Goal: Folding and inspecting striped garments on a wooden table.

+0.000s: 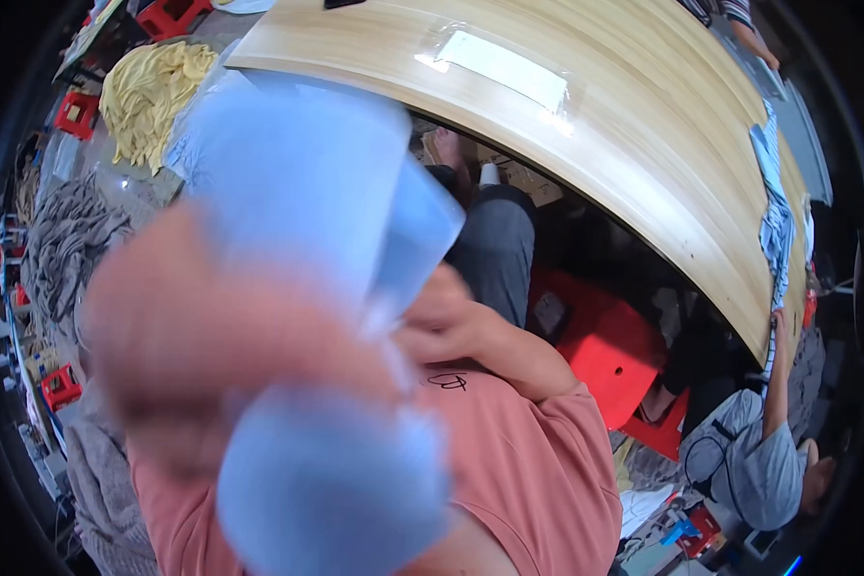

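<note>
A light-blue sheet (298, 182) is held up very close to the camera and is blurred; I cannot tell if it is cloth or plastic. Its lower part hangs down over my salmon shirt (538, 470). My left hand (178, 336), large and out of focus, grips the sheet at the left. My right hand (446, 322) pinches the sheet's right edge, with the forearm coming from the salmon sleeve. The sheet hides much of the middle of the view.
A curved light-wood table (643, 125) with a clear taped patch (504, 65) spans the top right. A red stool (610, 355) stands under it. Yellow fabric (154, 91) and grey fabric (67, 240) lie at the left. Another person in a grey-blue shirt (749, 451) is at the lower right.
</note>
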### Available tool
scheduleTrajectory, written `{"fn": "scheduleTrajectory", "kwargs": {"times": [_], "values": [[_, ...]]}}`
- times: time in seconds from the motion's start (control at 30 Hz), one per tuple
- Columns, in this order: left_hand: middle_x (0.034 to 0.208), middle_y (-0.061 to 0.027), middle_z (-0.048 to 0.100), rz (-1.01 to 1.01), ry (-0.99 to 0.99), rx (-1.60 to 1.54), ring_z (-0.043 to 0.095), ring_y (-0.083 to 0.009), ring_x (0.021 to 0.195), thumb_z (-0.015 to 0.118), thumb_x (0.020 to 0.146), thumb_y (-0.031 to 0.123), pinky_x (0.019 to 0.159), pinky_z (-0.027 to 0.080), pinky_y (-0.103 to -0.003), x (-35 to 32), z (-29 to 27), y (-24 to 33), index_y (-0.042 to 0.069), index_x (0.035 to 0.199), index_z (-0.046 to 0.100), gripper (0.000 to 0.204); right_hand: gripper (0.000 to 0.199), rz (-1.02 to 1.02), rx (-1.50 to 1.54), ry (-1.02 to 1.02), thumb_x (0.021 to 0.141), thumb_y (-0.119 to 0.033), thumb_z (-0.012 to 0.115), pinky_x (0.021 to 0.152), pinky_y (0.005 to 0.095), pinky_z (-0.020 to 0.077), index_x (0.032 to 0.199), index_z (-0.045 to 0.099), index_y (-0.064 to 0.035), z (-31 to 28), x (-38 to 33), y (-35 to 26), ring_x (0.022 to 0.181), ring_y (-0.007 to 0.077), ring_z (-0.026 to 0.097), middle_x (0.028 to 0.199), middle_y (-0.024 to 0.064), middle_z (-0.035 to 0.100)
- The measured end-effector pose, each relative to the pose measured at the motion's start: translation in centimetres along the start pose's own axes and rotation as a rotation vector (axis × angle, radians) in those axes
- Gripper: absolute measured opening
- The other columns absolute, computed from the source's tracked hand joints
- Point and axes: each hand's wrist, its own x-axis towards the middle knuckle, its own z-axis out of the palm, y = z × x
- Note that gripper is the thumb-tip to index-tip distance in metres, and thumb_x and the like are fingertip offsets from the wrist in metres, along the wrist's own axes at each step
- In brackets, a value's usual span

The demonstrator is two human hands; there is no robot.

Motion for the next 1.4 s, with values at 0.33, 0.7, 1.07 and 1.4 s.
{"fn": "scheduleTrajectory", "kwargs": {"times": [0.33,0.7,1.07,1.4], "values": [[0.113,-0.0205,0.052,0.082,-0.288,0.524,0.053,-0.0314,0.103,0.066,0.073,0.025,0.084,0.043,-0.034,4.8,5.7,-27.4,0.004,0.127,0.037,0.065,0.027,1.593,-0.849,0.678,0.069,-0.001,0.051,0.075,0.0350,0.0474,0.095,0.056,0.0043,-13.7,-26.4,-6.3,0.079,0.0250,0.061,0.087,0.0106,0.062],[0.082,-0.0156,0.063,0.036,-0.173,0.558,0.061,-0.0309,0.079,0.055,0.063,0.001,0.069,0.048,-0.033,1.3,-3.7,-25.0,-0.001,0.089,0.060,0.026,0.014,0.996,-0.714,0.464,0.074,-0.001,0.058,0.068,0.0244,0.0454,0.088,0.058,0.0017,-11.6,-15.0,-1.1,0.073,0.0109,0.056,0.079,0.0057,0.060],[0.093,-0.0154,0.060,0.177,0.102,0.691,0.056,-0.0327,0.088,0.066,0.066,0.005,0.077,0.045,-0.038,2.4,0.6,-26.3,0.001,0.097,0.059,0.032,0.032,0.832,-1.017,-0.309,0.061,-0.008,0.067,0.070,0.0370,0.0408,0.091,0.059,-0.0051,-6.7,-10.6,-0.2,0.082,0.0278,0.051,0.087,0.0092,0.055],[0.081,-0.0163,0.060,0.016,-0.152,0.568,0.058,-0.0337,0.076,0.066,0.067,0.019,0.066,0.046,-0.041,7.6,9.0,-25.7,0.001,0.076,0.063,0.020,0.013,0.755,-1.045,-0.294,0.064,-0.005,0.056,0.064,0.0373,0.0382,0.077,0.055,-0.0049,-5.5,-13.2,2.9,0.076,0.0250,0.050,0.081,0.0073,0.051]]}}
